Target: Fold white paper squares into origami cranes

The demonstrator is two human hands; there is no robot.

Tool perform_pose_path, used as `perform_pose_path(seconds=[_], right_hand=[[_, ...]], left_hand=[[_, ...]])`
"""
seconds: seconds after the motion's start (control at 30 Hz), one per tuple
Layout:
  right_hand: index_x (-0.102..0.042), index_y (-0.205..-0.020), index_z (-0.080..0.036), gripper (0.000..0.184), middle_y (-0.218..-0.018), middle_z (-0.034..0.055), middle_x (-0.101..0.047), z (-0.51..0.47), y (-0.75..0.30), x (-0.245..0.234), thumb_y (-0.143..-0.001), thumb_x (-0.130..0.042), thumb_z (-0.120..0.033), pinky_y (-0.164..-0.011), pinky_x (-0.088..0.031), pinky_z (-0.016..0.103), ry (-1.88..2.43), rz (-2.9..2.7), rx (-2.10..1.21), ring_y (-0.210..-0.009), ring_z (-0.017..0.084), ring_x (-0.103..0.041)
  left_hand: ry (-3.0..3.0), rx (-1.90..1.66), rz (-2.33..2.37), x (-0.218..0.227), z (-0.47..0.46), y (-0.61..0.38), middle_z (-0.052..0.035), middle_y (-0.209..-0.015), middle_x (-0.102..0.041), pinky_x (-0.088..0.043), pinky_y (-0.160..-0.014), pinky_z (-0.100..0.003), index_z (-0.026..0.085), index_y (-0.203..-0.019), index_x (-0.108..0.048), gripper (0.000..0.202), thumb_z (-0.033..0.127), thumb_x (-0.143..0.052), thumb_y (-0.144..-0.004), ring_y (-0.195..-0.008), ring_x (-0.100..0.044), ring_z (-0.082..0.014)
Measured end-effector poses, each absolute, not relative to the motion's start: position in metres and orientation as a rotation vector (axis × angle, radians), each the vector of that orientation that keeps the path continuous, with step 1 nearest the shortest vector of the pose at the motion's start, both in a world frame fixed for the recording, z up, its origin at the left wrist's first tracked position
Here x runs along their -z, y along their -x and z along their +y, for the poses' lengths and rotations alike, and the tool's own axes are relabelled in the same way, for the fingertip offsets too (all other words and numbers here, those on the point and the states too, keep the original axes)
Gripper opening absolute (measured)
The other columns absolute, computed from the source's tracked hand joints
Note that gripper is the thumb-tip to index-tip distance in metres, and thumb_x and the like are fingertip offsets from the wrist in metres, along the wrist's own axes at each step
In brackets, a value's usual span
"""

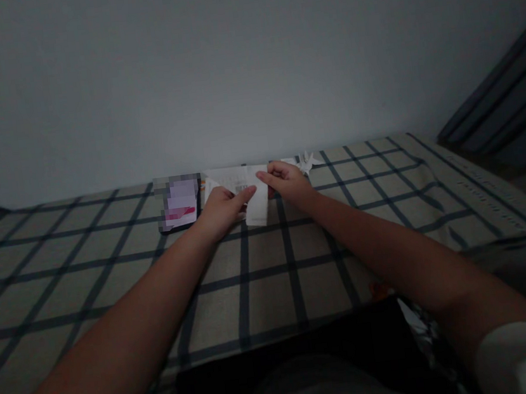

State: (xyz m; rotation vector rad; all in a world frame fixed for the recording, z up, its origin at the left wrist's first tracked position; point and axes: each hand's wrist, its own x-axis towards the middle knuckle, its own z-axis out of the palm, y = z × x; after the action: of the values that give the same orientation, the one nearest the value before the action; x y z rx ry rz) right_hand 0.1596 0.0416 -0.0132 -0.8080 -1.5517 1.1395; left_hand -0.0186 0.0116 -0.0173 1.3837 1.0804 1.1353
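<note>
A narrow strip of white paper (pixel 258 207) is held upright between my two hands, over the far part of the table. My left hand (pixel 224 211) grips its left edge, thumb pressed on the front and fingers mostly behind. At the upper right edge, my right hand (pixel 288 180) pinches the same paper between thumb and curled fingers. Behind the strip lies a white sheet with faint print (pixel 229 177), partly covered by my hands. Just past my right hand rests a spiky white folded-paper piece (pixel 307 162).
A tablet or large phone (pixel 181 202) with a lit, blurred screen lies left of my left hand. The checked tablecloth (pixel 273 279) covers the table up to the pale wall (pixel 237 66). A dark curtain (pixel 504 97) hangs at the right.
</note>
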Motion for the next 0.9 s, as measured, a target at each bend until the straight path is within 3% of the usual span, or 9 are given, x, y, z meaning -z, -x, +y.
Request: perform_pose_path(seconds=[0.13, 0.27, 0.4, 0.57, 0.7, 0.8, 0.9], right_hand=[[-0.058, -0.081, -0.02, 0.043, -0.061, -0.0051, -0.055, 0.045, -0.162, 0.013, -0.08, -0.069, -0.062, -0.056, -0.046, 0.022, 0.772, -1.519, -1.204, -0.057, 0.009, -0.052], [-0.06, -0.079, -0.019, 0.041, -0.059, -0.0043, -0.056, 0.047, -0.164, 0.015, -0.081, -0.071, -0.059, -0.056, -0.046, 0.022, 0.786, -1.505, -1.123, -0.056, 0.009, -0.053], [-0.057, -0.069, -0.019, 0.044, -0.057, -0.0044, -0.054, 0.047, -0.163, 0.017, -0.084, -0.069, -0.058, -0.054, -0.043, 0.021, 0.769, -1.489, -1.093, -0.055, 0.008, -0.051], [-0.049, -0.065, -0.02, 0.051, -0.056, -0.0052, -0.049, 0.052, -0.163, 0.018, -0.088, -0.063, -0.063, -0.05, -0.041, 0.021, 0.765, -1.397, -1.128, -0.05, 0.007, -0.048], [-0.056, -0.077, -0.02, 0.045, -0.064, -0.0035, -0.055, 0.054, -0.165, 0.018, -0.09, -0.061, -0.062, -0.051, -0.043, 0.021, 0.76, -1.407, -1.157, -0.053, 0.007, -0.052], [-0.059, -0.09, -0.02, 0.041, -0.07, -0.0033, -0.056, 0.054, -0.164, 0.022, -0.087, -0.065, -0.06, -0.053, -0.043, 0.022, 0.718, -1.538, -1.194, -0.056, 0.009, -0.053], [-0.06, -0.106, -0.019, 0.04, -0.074, -0.005, -0.053, 0.055, -0.161, 0.028, -0.077, -0.077, -0.043, -0.057, -0.042, 0.023, 0.681, -1.696, -1.078, -0.062, 0.01, -0.05]], left_hand=[[-1.315, -1.163, 1.013, 0.018, 0.011, 0.017, -0.0106, -0.095, -0.078, -0.055, -0.07, -0.032, 0.017, -0.108, -0.073, 0.05, 0.047, -0.084, -0.071, -0.082, -0.073, -0.0237], [-1.316, -1.158, 1.026, 0.017, 0.01, 0.016, -0.01, -0.096, -0.078, -0.054, -0.066, -0.03, 0.016, -0.107, -0.073, 0.048, 0.046, -0.084, -0.072, -0.075, -0.071, -0.0205], [-1.341, -1.146, 1.054, 0.02, 0.013, 0.017, -0.0072, -0.089, -0.077, -0.051, -0.06, -0.026, 0.016, -0.101, -0.074, 0.045, 0.047, -0.085, -0.07, -0.066, -0.067, -0.0168], [-1.407, -1.11, 1.066, 0.023, 0.015, 0.019, -0.0083, -0.085, -0.077, -0.053, -0.061, -0.029, 0.015, -0.098, -0.076, 0.046, 0.051, -0.084, -0.07, -0.067, -0.069, -0.0194], [-1.343, -1.195, 1.031, 0.021, 0.015, 0.016, -0.0098, -0.088, -0.077, -0.055, -0.061, -0.031, 0.016, -0.103, -0.075, 0.052, 0.054, -0.084, -0.07, -0.071, -0.071, -0.0224], [-1.287, -1.39, 1.008, 0.02, 0.018, 0.014, -0.0109, -0.1, -0.077, -0.059, -0.071, -0.034, 0.016, -0.107, -0.073, 0.058, 0.057, -0.084, -0.069, -0.082, -0.073, -0.0232], [-1.288, -1.553, 1.066, 0.02, 0.021, 0.016, -0.0116, -0.107, -0.076, -0.059, -0.08, -0.036, 0.016, -0.106, -0.073, 0.058, 0.06, -0.082, -0.07, -0.093, -0.072, -0.0247]])
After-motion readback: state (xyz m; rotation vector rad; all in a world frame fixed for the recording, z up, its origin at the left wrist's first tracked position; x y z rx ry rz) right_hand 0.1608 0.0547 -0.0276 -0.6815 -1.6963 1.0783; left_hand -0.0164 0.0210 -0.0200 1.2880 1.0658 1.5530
